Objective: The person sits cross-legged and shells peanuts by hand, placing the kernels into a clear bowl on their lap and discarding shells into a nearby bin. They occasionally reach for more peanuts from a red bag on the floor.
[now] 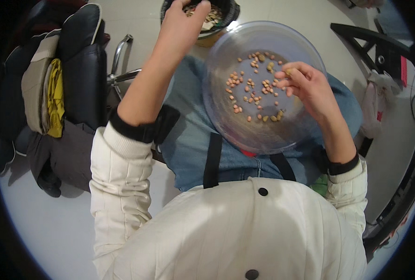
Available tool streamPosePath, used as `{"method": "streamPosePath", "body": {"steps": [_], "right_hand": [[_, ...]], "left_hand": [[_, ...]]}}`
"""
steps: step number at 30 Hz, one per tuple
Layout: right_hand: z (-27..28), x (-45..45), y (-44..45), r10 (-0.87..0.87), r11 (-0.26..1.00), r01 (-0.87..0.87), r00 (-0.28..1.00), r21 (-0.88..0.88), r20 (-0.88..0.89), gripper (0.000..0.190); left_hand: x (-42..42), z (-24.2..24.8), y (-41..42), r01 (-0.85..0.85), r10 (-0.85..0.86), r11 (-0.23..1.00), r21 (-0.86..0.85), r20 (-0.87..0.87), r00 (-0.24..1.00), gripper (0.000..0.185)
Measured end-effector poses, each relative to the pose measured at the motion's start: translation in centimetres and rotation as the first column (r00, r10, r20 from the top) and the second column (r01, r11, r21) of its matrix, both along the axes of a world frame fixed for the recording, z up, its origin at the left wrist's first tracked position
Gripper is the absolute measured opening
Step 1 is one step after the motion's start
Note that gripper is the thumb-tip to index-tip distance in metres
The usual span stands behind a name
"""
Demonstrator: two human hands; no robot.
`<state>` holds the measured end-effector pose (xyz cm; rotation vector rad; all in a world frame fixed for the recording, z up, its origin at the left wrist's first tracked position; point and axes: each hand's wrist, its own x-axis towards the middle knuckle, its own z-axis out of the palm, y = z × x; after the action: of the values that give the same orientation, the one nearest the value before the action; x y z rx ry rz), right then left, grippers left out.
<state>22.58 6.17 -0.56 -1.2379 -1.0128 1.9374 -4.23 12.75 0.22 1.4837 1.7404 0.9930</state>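
Observation:
A clear plastic bowl (221, 129) rests on my lap. Pinkish shelled peanuts (267, 86) are scattered over its bottom, along with several brown unshelled pods (274, 118). Over the bowl's right side, my right hand (302, 78) pinches a small yellowish-brown peanut pod (289, 71) between thumb and fingers. My left hand (183, 24) is above a dark waste bin (233, 12) at the top of the view. Its thumb stands apart from the fingers, nothing shows between them, and the fingertips are partly cut off by the frame's edge. Broken shells (212, 17) lie inside the bin.
Left of me stands a black padded chair (83, 80) with folded clothes, one of them yellow (55, 98). A chrome chair base (114, 77) is near it. On the right are a black metal frame (368, 33) and a hanging plastic bag (377, 101).

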Motion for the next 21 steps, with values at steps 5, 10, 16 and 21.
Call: {"method": "streamPosePath", "body": {"steps": [5, 10, 16, 21], "right_hand": [[0.0, 0.2, -0.6, -0.004, 0.999, -0.006, 0.981, -0.049, -0.194, 0.023], [0.3, -0.7, -1.5, -0.097, 0.993, 0.072, 0.951, -0.095, -0.295, 0.021], [1.1, -2.0, -3.0, -0.105, 0.991, 0.066, 0.926, -0.118, -0.363, 0.021], [1.4, -2.2, -4.1, -0.043, 0.994, 0.003, 0.935, -0.113, -0.353, 0.020]], "left_hand": [[3.9, 1.1, -6.2, 0.260, -0.239, 0.964, -0.059, 0.237, 0.942, 0.022], [7.3, 1.6, -8.8, 0.380, -0.383, 0.923, 0.060, 0.240, 0.892, 0.021], [8.2, 1.8, -10.0, 0.386, -0.394, 0.918, 0.089, 0.101, 0.914, 0.020], [8.4, 1.9, -11.4, 0.342, -0.374, 0.909, 0.236, 0.106, 0.921, 0.017]]}}
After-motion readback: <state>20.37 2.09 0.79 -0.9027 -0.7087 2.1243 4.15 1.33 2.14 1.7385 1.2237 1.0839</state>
